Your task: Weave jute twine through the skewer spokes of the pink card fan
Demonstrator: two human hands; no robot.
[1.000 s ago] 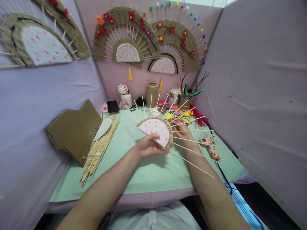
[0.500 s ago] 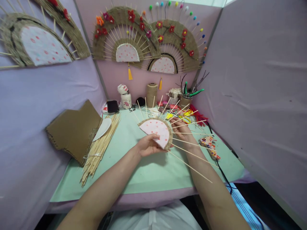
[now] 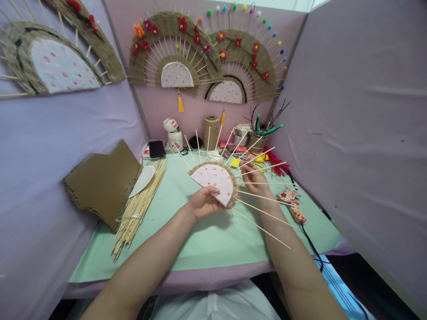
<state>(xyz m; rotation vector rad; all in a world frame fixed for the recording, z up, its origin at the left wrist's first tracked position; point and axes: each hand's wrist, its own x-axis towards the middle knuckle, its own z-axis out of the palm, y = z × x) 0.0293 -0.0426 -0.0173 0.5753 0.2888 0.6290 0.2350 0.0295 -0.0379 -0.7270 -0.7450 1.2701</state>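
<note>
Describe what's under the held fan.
The left hand is partly under the fan, thumb on top, with the green table below. The fan covers part of that hand and some table.

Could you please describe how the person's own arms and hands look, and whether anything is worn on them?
The left arm and right arm are bare up to the picture's edge; no sleeve shows. The left hand and right hand have no gloves, and I see no watch or bracelet. Nail details are too small to tell.
</note>
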